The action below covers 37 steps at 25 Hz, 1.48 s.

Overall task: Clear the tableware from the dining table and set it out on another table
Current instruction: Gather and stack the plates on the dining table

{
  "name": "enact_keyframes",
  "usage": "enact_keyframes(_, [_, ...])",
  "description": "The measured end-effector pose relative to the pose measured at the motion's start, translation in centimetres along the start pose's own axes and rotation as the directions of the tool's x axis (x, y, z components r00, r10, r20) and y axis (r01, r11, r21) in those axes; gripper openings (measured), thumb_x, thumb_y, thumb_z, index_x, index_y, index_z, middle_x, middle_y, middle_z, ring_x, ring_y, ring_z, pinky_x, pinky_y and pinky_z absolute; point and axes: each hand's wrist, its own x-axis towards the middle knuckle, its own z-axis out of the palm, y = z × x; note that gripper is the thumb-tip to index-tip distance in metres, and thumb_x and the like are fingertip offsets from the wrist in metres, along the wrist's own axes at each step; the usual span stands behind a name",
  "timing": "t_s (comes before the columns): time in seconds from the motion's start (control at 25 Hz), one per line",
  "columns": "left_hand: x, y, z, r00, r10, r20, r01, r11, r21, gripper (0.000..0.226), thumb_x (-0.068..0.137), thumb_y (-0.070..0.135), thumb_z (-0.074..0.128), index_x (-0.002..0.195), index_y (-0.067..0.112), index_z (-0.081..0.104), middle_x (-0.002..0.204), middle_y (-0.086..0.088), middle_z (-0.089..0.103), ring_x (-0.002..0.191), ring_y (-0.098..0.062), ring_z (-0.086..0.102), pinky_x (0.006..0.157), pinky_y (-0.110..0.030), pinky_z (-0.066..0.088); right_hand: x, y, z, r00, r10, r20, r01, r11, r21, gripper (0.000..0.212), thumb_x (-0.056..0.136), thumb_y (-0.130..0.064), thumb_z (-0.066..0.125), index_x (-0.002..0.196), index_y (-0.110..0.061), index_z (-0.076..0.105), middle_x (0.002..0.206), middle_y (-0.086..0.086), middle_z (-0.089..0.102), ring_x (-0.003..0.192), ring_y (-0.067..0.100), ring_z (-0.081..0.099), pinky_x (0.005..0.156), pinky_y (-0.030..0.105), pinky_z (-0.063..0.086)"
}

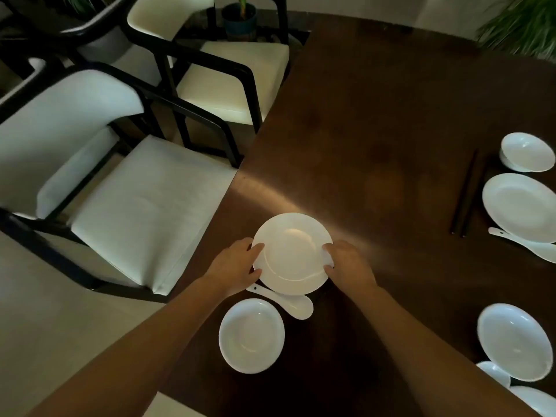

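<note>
A white plate (291,252) lies near the left edge of the dark wooden table (376,121). My left hand (237,264) grips its left rim and my right hand (346,264) grips its right rim. Just behind the plate, toward me, a white spoon (293,303) lies partly under it, and a white bowl (251,335) sits beside the spoon. On the right side of the table are another bowl (527,151), a plate (520,207), a spoon (532,246), dark chopsticks (465,197) and a deep plate (515,341).
Two white-cushioned chairs with black frames stand along the table's left side, one near (129,203) and one farther back (234,82). More white dishes (496,376) sit at the lower right. Potted plants stand at the top (239,18) and top right (523,22).
</note>
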Motion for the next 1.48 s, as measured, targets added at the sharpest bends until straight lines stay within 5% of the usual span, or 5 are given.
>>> enact_keyframes(0.28, [0.8,0.7,0.4,0.996,-0.091,-0.001,0.090,0.984,-0.154,0.060,0.088,0.025,0.059,0.140,0.014,0.033,0.143,-0.013,0.034,0.124,-0.027,0.044,0.101,-0.031,0.042,0.2,-0.3,1.0,0.990,0.121,-0.071,-0.101,0.966,0.238,0.037,0.090,-0.008,0.050,0.127,-0.009,0.052,0.130,0.012,0.046,0.116,0.025,0.050,0.101,0.030,0.042])
enact_keyframes(0.64, [3.5,8.3,-3.3,0.988,0.030,-0.154,-0.082,0.936,-0.344,0.059,0.084,0.013,0.061,0.138,0.010,0.037,0.137,-0.012,0.033,0.121,-0.023,0.041,0.098,-0.025,0.039,-3.3,6.2,-4.1,0.888,0.361,-0.284,-0.174,0.836,0.520,0.033,0.085,-0.001,0.057,0.116,-0.011,0.064,0.121,0.011,0.057,0.101,0.024,0.058,0.093,0.028,0.046])
enact_keyframes(0.92, [4.0,19.6,1.1,0.998,0.046,-0.032,-0.055,0.873,-0.485,0.060,0.084,0.013,0.062,0.139,0.011,0.038,0.140,-0.009,0.034,0.126,-0.019,0.038,0.106,-0.028,0.037,-8.5,16.6,-4.8,0.850,0.470,-0.240,-0.318,0.819,0.477,0.032,0.084,0.001,0.057,0.113,-0.009,0.065,0.118,0.014,0.060,0.105,0.028,0.057,0.095,0.031,0.045])
enact_keyframes(1.32, [4.2,22.7,5.8,0.999,-0.034,0.030,0.043,0.912,-0.409,0.059,0.086,0.013,0.058,0.140,0.012,0.032,0.142,-0.010,0.028,0.122,-0.019,0.040,0.091,-0.014,0.031,-7.9,20.8,-1.9,0.899,0.417,-0.132,-0.321,0.834,0.448,0.036,0.087,-0.001,0.052,0.120,-0.011,0.060,0.128,0.013,0.054,0.117,0.028,0.051,0.102,0.034,0.041])
enact_keyframes(1.48, [5.2,23.6,5.7,1.000,-0.012,0.015,0.016,0.946,-0.324,0.063,0.087,0.021,0.058,0.142,0.014,0.028,0.145,-0.011,0.027,0.126,-0.021,0.037,0.098,-0.022,0.036,-7.2,21.7,-2.2,0.927,0.349,-0.140,-0.283,0.893,0.351,0.039,0.086,-0.008,0.057,0.124,-0.011,0.056,0.129,0.013,0.051,0.115,0.028,0.052,0.101,0.034,0.042])
